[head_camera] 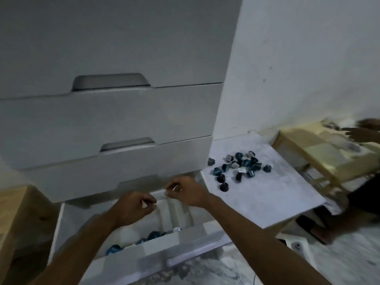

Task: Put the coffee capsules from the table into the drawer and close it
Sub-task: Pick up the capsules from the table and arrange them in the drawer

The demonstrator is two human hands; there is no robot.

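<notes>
Capsules (238, 167) heaped mid-table (267, 194), open drawer (127, 262) (partly filled), both hands' (133, 206) grip curled, contents unclear.

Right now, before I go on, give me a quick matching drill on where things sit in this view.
Things:
1. pile of capsules
2. bottom drawer
3. left hand
4. wooden box

States:
A. pulled open, some capsules inside
B. far right, beyond the table
C. loose on the white table
D. over the open drawer, fingers curled

Pairs: 1-C, 2-A, 3-D, 4-B
</notes>
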